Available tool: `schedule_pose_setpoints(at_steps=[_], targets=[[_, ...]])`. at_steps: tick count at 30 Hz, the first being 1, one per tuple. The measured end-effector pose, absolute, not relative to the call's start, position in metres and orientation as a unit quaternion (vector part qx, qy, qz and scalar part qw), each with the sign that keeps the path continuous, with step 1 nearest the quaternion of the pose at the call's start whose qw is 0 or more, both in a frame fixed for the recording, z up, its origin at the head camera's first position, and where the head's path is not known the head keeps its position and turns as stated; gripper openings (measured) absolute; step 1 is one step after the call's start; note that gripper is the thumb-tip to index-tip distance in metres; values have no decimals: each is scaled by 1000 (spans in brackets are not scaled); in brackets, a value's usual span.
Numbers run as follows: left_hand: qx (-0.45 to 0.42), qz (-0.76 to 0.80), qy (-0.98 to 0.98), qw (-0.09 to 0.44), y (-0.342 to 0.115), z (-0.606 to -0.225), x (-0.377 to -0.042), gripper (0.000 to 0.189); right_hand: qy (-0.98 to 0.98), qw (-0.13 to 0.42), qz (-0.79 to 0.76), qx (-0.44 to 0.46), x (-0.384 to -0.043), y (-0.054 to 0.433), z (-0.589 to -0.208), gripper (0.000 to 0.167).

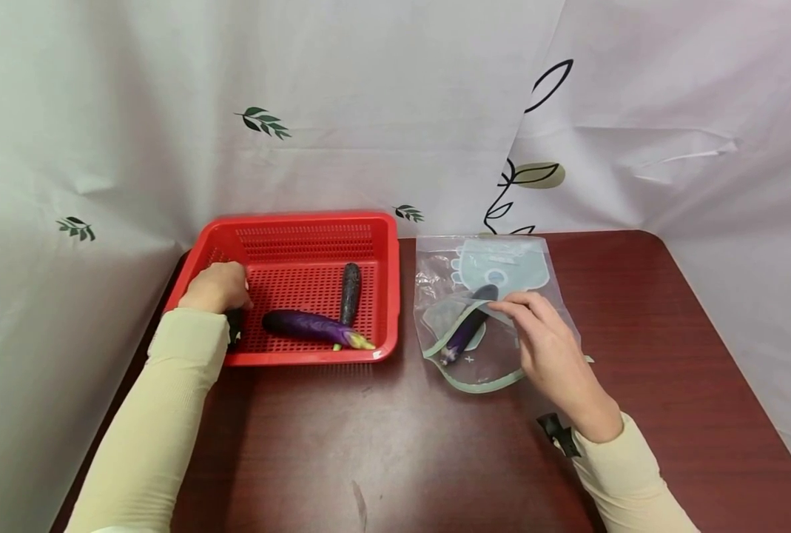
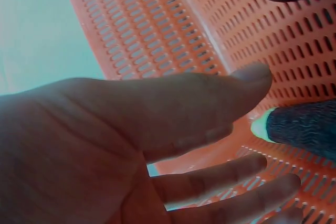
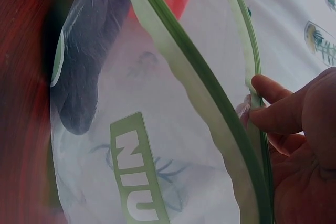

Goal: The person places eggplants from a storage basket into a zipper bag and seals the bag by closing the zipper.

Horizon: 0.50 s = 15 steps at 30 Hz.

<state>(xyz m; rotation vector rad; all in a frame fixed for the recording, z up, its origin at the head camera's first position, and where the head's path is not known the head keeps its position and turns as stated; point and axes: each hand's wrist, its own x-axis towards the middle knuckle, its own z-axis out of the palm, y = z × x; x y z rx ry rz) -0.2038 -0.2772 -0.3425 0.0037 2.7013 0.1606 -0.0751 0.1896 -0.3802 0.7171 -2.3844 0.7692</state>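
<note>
The left hand (image 1: pixel 217 287) is down in the red basket (image 1: pixel 394 289), on its left side. In the left wrist view its fingers are loose and spread, and I do not see them holding anything. A rough dark veg (image 2: pixel 307 127) with a pale end lies near the fingertips. One eggplant (image 1: pixel 311 327) lies across the front of the basket, with its pale tip at the front right. The low tray shape likely keeps the veg from rolling off.

The right hand (image 1: pixel 555 352) pinches the top lip of the clear bag (image 1: pixel 478 387) between thumb and finger. That pinch seems to lift the lip so the mouth stays wide. The bag lies on the tabletop (image 1: pixel 368 444) beside the basket, its mouth facing the person, which probably makes it easy to reach. A second eggplant (image 1: pixel 463 337) lies in it, showing through the plastic.
</note>
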Motion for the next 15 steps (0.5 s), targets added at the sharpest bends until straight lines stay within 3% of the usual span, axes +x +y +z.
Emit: schedule_pose_setpoints(at_steps=[15], targets=[[-16, 81, 969, 232, -285, -357, -209, 29, -885, 262, 281, 263, -75, 190, -379, 47]])
